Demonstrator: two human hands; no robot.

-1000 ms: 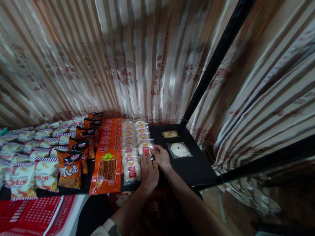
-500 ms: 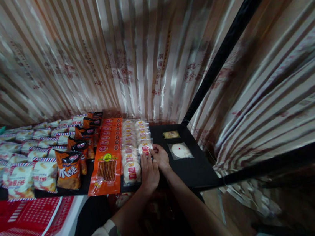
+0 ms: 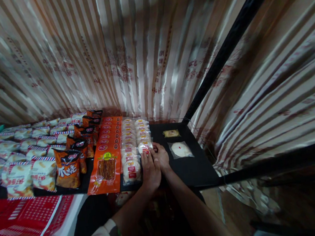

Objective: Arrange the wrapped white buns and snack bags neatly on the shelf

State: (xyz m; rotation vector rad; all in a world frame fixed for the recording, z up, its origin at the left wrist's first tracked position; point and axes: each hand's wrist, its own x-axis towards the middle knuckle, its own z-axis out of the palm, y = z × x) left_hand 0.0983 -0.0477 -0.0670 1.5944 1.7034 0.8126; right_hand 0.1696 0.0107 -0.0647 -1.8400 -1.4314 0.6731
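Note:
Two rows of clear-wrapped round white crackers or cakes (image 3: 132,170) with red labels lie overlapped on the black shelf (image 3: 186,172). My left hand (image 3: 150,172) rests its stretched fingers on the near edge of the front packet (image 3: 144,147) of the right row. From the right side, my right hand (image 3: 162,157) curls its fingers at the same packet's edge, its fingertips partly hidden. Both hands touch each other. To their right lie a single round white packet (image 3: 180,149) and a small yellowish packet (image 3: 171,133).
Flat orange packs of brown sticks (image 3: 106,170) adjoin the rows on the left. Beyond stand orange snack bags (image 3: 68,170) and many white snack bags (image 3: 19,180). A red basket (image 3: 23,224) sits below left. A black post (image 3: 225,58) slants up before striped curtains (image 3: 135,39).
My left hand has slid slightly right, closer to my right hand. The fingers now sit lower on the front packet, which stays in place. The view has shifted a little.

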